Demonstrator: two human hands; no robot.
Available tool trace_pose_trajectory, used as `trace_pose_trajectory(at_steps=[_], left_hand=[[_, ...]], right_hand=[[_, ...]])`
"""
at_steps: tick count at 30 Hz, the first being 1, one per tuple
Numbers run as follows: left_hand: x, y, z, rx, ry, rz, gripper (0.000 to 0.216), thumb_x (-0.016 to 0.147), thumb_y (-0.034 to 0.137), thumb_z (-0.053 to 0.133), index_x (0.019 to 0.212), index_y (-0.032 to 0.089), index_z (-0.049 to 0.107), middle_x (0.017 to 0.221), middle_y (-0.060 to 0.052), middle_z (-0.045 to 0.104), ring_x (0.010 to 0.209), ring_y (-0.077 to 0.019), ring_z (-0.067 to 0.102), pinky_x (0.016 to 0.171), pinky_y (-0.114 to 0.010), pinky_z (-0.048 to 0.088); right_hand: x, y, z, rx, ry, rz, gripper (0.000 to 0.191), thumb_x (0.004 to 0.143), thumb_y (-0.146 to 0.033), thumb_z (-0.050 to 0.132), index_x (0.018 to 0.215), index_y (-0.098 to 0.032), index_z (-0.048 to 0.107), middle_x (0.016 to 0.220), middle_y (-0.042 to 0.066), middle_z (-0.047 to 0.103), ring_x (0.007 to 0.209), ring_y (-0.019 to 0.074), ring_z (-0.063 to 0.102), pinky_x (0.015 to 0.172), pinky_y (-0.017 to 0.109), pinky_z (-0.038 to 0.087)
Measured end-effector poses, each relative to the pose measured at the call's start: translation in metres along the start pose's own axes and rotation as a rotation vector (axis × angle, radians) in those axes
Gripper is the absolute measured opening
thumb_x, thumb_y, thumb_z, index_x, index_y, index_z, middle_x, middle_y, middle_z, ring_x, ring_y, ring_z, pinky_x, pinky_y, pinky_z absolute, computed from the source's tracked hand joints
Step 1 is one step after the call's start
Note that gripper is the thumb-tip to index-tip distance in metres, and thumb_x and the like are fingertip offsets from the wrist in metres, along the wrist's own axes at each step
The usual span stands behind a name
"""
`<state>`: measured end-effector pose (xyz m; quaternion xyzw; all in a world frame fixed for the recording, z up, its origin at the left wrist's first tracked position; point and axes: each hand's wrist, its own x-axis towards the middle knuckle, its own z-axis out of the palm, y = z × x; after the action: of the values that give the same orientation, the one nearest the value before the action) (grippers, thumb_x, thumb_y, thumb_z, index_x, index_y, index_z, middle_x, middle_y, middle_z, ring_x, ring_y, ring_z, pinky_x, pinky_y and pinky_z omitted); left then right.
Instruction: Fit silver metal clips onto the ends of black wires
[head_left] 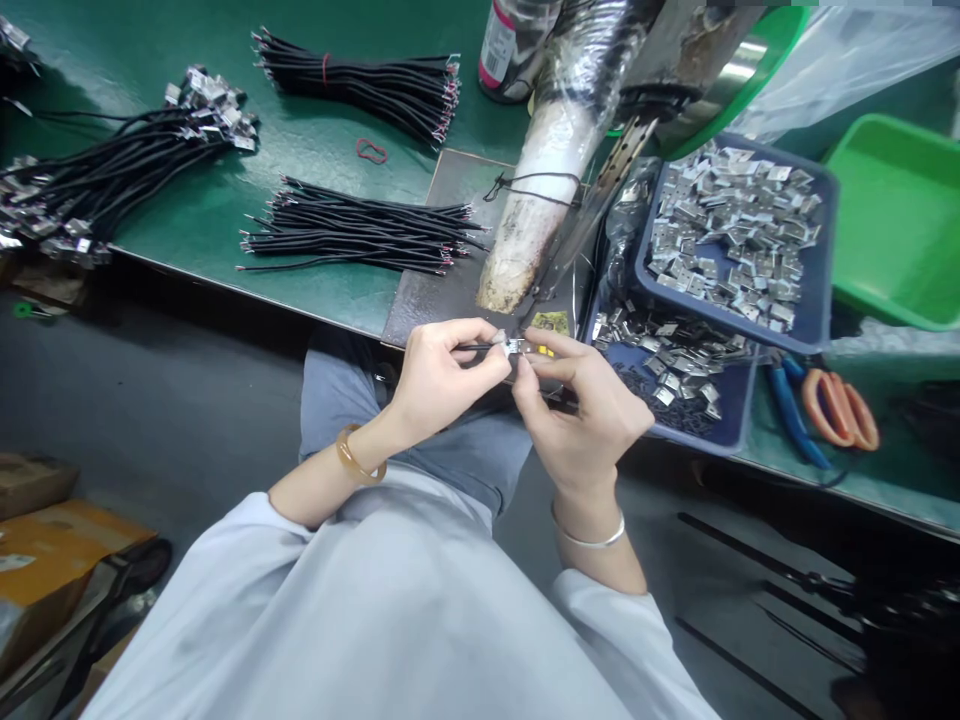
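Observation:
My left hand (442, 375) is closed in a pinch on a thin black wire (474, 347) just in front of the bench edge. My right hand (581, 410) is pinched on a small metal clip (514, 346) at the end of that wire. Both hands meet under the wrapped nozzle of a bench machine (536, 215). Loose black wires (360, 230) lie in a bundle to the left on the green mat. A blue tray (817, 290) of several metal clips sits to the right.
Wires with clips fitted are piled at the far left (112, 170). Another wire bundle (360, 85) lies at the back. A lower blue tray (739, 420), pliers (787, 410), orange-handled scissors (840, 410) and a green bin (892, 220) stand to the right. Cardboard boxes (52, 560) sit on the floor.

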<state>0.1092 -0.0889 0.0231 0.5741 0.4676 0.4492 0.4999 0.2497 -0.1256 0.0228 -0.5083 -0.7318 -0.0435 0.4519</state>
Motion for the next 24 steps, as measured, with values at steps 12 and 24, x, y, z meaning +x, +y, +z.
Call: trace_pose_trajectory(at_steps=[12,24], left_hand=[[0.002,0.003,0.000,0.067,0.038,0.097,0.010,0.074,0.018,0.060,0.070,0.013,0.068,0.069,0.000,0.068,0.065,-0.0090,0.060,0.059,-0.015,0.048],[-0.009,-0.003,0.000,0.267,0.034,0.388,0.014,0.078,0.012,0.057,0.071,0.015,0.069,0.066,0.000,0.068,0.058,-0.0077,0.057,0.054,-0.015,0.044]], right_hand=[[0.001,0.001,0.001,0.032,0.013,-0.004,0.015,0.086,-0.011,0.068,0.081,-0.022,0.059,0.106,0.004,0.078,0.087,0.0163,0.077,0.074,0.026,0.062],[-0.003,0.000,-0.001,0.144,0.053,0.300,0.008,0.095,-0.020,0.061,0.091,-0.022,0.054,0.083,-0.002,0.074,0.056,0.0096,0.069,0.043,0.017,0.047]])
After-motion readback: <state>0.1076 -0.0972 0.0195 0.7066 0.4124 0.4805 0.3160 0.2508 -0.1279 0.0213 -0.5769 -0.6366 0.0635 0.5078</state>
